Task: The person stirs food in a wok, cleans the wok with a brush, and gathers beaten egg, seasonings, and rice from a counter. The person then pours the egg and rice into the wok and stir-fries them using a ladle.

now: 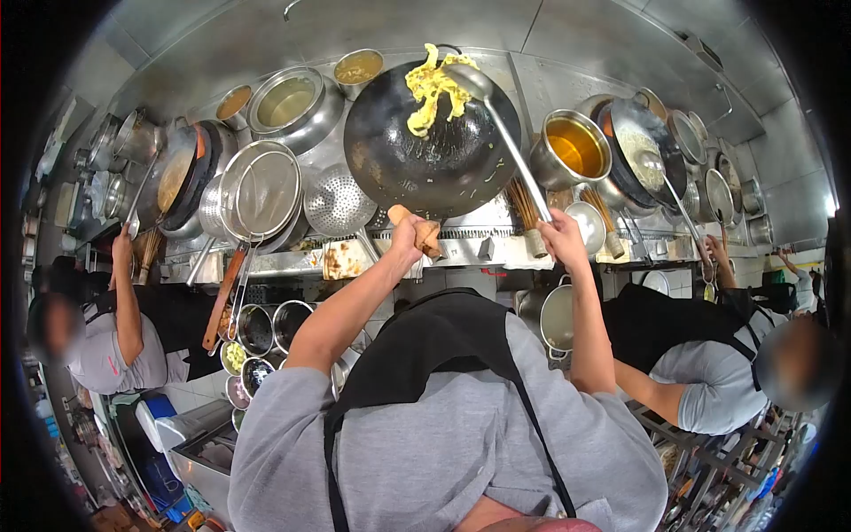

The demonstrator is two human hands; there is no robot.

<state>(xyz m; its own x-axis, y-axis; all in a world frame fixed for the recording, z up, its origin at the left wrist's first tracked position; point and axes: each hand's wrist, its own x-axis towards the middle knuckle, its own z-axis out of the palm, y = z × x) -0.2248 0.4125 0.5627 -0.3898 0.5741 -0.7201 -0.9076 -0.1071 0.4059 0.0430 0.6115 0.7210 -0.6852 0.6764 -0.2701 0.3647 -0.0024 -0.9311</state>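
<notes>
In the head view a large black wok [399,168] sits on the range in front of me. My left hand [409,236] is closed around its near handle with a folded brown cloth [427,238] in the grip. The long steel handle of a ladle [516,152] is gripped in my right hand [562,238]. The ladle's bowl lies at the far side of the wok, against yellow cooked egg [433,93]. Small bits of food cling to the wok's right inner wall. What lies beneath the ladle's bowl is hidden.
A pot of amber liquid [576,146] stands right of the wok, near bamboo brushes [523,213]. To the left are a perforated skimmer [339,199], a mesh strainer [266,186] and a steel pot [285,99]. Co-workers [133,328] [709,355] stand at woks on both sides.
</notes>
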